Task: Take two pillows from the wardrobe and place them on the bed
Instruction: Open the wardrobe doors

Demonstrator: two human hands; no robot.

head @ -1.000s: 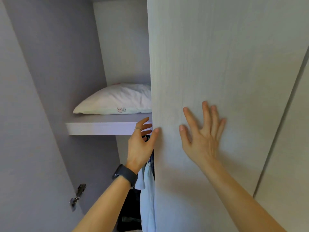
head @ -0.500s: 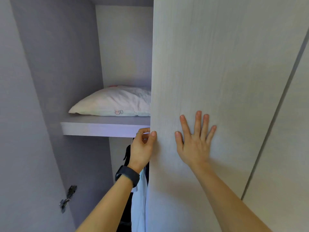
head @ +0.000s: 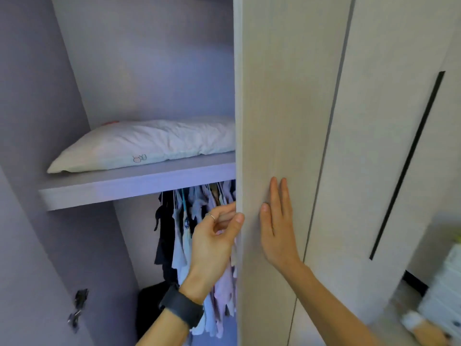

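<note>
A white pillow (head: 149, 143) with a small printed figure lies on the wardrobe's upper shelf (head: 129, 188); its right end is hidden behind the pale wood door (head: 282, 101). My left hand (head: 217, 236), with a ring and a dark watch on the wrist, grips the door's left edge, fingers curled behind it and thumb on the front. My right hand (head: 277, 226) rests flat on the door's front face, fingers together and pointing up. Only one pillow is visible. No bed is in view.
Clothes (head: 197, 236) hang on a rail below the shelf. The left door stands open with a metal hinge (head: 78, 308) on it. A neighbouring door with a long black handle slot (head: 409, 161) is at the right. A white object (head: 446, 290) sits low right.
The right door has swung further open, so more of the pillow and the hanging clothes show. My left hand now grips its edge firmly; my right hand's fingers have drawn together.
</note>
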